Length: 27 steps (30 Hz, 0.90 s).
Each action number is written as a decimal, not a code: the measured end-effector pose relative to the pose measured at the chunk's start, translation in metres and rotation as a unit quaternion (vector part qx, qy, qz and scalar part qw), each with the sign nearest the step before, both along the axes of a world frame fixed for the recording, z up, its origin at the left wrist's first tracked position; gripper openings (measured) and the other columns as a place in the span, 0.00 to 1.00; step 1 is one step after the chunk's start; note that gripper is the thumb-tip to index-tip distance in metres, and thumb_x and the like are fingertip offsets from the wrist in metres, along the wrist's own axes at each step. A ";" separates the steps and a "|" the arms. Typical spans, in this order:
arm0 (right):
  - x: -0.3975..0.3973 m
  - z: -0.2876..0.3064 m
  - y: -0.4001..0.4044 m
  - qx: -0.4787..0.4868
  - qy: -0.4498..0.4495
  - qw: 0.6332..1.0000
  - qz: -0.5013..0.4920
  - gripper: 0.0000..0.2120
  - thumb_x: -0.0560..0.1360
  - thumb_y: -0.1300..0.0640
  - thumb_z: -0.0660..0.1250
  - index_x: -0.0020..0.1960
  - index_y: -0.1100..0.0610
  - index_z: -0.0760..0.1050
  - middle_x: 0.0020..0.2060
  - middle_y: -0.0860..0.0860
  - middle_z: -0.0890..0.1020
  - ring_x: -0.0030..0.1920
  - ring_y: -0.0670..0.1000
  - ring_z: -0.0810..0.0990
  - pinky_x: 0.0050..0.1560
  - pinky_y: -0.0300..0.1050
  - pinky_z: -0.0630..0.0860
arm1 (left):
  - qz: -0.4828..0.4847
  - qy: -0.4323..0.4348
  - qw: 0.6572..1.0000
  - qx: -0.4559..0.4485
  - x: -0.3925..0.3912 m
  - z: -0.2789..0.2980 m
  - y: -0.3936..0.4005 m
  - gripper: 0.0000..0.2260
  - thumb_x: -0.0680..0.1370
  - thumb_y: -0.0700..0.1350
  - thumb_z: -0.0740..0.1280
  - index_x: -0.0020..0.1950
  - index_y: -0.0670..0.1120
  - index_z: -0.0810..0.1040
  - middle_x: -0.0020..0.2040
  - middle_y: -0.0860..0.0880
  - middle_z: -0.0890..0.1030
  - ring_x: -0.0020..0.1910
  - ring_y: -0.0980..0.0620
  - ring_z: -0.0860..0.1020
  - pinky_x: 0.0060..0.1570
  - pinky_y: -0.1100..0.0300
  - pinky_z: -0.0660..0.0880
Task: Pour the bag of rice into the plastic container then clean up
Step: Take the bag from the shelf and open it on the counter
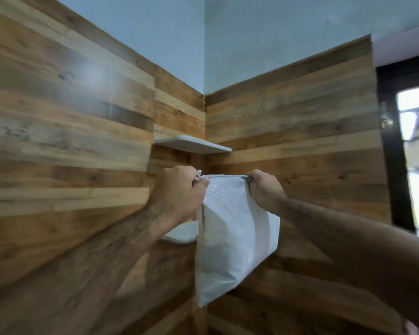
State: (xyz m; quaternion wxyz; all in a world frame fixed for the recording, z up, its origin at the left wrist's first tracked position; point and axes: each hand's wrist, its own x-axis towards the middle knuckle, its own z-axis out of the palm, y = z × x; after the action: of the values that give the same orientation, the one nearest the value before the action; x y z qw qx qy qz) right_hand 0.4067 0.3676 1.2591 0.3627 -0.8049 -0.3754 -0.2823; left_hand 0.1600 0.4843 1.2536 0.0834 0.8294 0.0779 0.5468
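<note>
the pale grey-white woven plastic rice bag (235, 228) hung in the air in front of a room corner, held up by both bare hands at its top edge. the left hand (179, 193) was clamped in a fist on the bag's upper left corner, thumb pressed over the front face, with a scrap of torn edge sticking up just above the knuckles. the right hand (264, 189) pinched the upper right corner, fingers curled tight around the rim, so the top edge ran taut and nearly level between the two grips. below the grips the bag drooped limp and flat, its lower end slanting down toward the left hand's side; whether the mouth was open could not be told. just above the grips a small white corner shelf (194, 143) was fixed to the horizontal brown wooden wall planks (70, 131). behind the left wrist and the bag's left edge, part of a second white rounded shelf (182, 234) showed. well off past the right hand stood a black-framed window (392, 146), with pale blue painted wall (264, 44) above the planks
</note>
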 end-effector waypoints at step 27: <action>-0.172 -0.500 -0.301 -0.452 0.184 0.873 -0.029 0.18 0.81 0.60 0.55 0.63 0.46 0.77 0.57 0.58 0.85 0.52 0.63 0.85 0.42 0.48 0.74 | -0.003 0.422 0.865 -0.272 -0.173 -0.530 -0.339 0.18 0.85 0.58 0.65 0.46 0.45 0.78 0.51 0.43 0.87 0.53 0.40 0.83 0.47 0.49 0.71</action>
State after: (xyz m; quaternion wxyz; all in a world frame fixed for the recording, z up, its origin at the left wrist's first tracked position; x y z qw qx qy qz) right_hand 0.2352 0.0663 0.7590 0.0136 -0.9290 -0.3648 0.0602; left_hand -0.0135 0.1449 0.7235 0.2665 0.9257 0.2487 0.1012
